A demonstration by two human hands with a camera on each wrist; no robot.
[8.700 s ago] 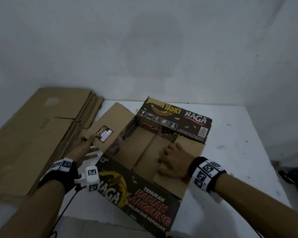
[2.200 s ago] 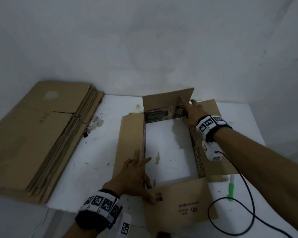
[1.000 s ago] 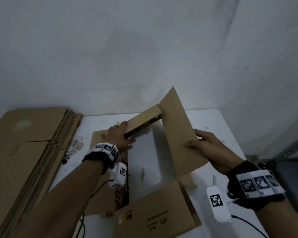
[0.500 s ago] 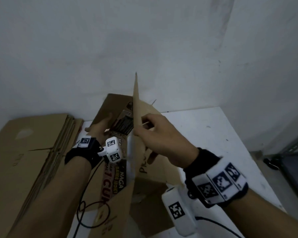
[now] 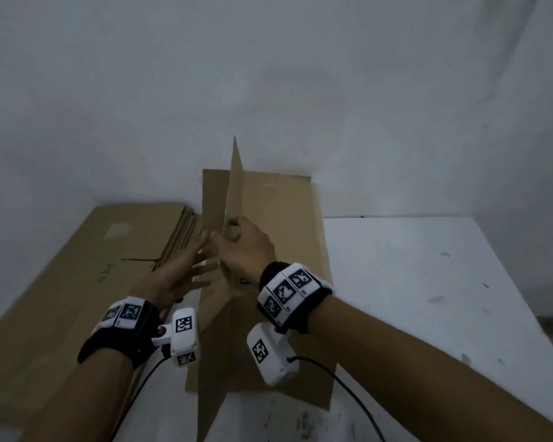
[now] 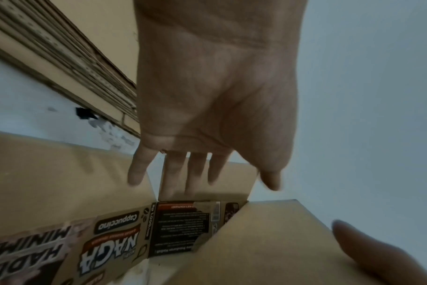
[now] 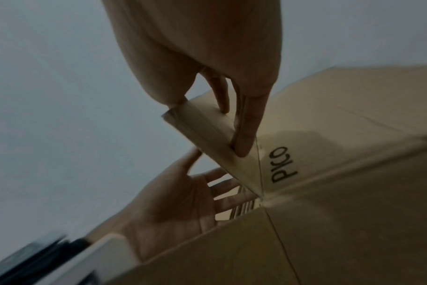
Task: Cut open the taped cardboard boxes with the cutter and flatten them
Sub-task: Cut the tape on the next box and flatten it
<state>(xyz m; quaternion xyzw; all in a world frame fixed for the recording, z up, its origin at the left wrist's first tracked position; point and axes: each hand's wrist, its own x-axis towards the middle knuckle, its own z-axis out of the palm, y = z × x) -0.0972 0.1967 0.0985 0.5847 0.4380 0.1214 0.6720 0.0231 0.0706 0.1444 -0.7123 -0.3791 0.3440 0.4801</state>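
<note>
The cut-open cardboard box (image 5: 278, 224) lies mostly flat on the white table (image 5: 428, 282), brown inside up. One panel (image 5: 235, 186) still stands on edge. My right hand (image 5: 237, 240) pinches that panel between thumb and fingers; the right wrist view shows the right hand (image 7: 207, 125) on the folded edge near the word "PICO" (image 7: 284, 165). My left hand (image 5: 202, 256) is spread just left of the panel. In the left wrist view the fingers (image 6: 193, 173) of this hand reach straight onto a brown flap above the printed side (image 6: 110, 231). The cutter is not in view.
A thick stack of flattened cardboard (image 5: 77, 266) fills the left side, right beside the box. A bare wall (image 5: 269, 90) stands close behind. Black cables (image 5: 348, 387) hang from both wrist cameras over the table's near part.
The box has swung down flatter onto the table, brown side up. My left hand has let go and spread open. My right hand still pinches the upright panel.
</note>
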